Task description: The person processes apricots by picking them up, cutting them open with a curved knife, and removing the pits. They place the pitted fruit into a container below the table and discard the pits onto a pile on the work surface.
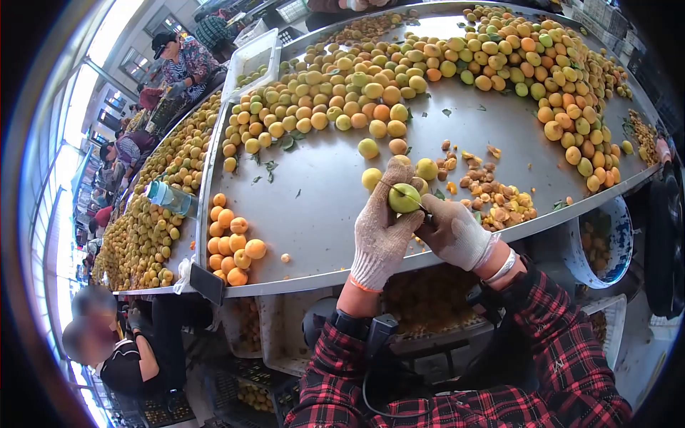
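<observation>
My left hand [383,232], in a stained white glove, is wrapped round a green apricot [404,198] above the metal table [307,207]. A thin dark line crosses the fruit. My gloved right hand [454,230] has its fingers pinched at the fruit's right side, round a small dark thing too hidden to name. Loose green and yellow apricots [371,178] lie just beyond my fingers. Right of them sits a heap of split pieces and pits [499,200].
Many apricots [321,93] cover the table's far side. Orange apricots [232,242] lie at the left corner near a dark phone-like slab [206,284]. A white tray [267,53] stands far left, a blue-white basin [619,246] right. Other people work at left.
</observation>
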### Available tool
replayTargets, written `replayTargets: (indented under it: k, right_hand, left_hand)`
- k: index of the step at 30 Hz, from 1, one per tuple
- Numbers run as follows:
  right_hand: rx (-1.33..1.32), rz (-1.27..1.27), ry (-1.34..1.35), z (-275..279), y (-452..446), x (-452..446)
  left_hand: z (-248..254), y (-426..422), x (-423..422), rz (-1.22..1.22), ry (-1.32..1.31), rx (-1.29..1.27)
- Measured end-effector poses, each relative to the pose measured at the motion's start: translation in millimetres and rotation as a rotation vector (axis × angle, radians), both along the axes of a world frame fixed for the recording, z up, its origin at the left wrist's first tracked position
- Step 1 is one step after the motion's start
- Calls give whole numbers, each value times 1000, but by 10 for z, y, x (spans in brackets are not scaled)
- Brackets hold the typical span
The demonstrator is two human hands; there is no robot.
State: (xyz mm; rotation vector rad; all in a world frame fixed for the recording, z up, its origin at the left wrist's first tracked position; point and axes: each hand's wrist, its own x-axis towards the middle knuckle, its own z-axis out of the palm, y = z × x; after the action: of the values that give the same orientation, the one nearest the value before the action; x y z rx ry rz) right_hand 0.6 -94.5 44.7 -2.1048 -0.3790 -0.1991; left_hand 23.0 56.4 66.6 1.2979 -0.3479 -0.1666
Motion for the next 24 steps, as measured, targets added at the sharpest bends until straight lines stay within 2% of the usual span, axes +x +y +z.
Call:
replayTargets:
  k: [2, 5, 7, 10, 14, 16, 17, 19, 24]
  right_hand:
    - [7, 5, -15, 13, -5, -10]
    - [1, 15, 13, 63, -19, -23]
    - [143, 2, -88, 70, 5, -9]
    - [93, -22, -185, 38, 11, 20]
    - [36, -37, -87, 61, -3, 1]
    - [-14, -25, -3, 114, -15, -8]
    - [-13, -25, -6, 117, -17, -12]
    - [-48, -7, -2, 121, -19, -16]
    - [16, -9, -16, 134, -35, -21]
  left_hand:
    - [-10, 7, -6, 7, -91, 92]
    - [36, 2, -11, -52, -38, -43]
    - [67, 1, -16, -145, 177, -416]
    - [-77, 29, 41, -211, 247, -277]
    - [-28, 16, 36, -182, 211, -275]
    - [49, -6, 14, 17, 186, -107]
    - [63, -7, 9, 16, 184, -106]
    - [89, -2, 4, 53, 80, 58]
    - [54, -22, -4, 20, 9, -45]
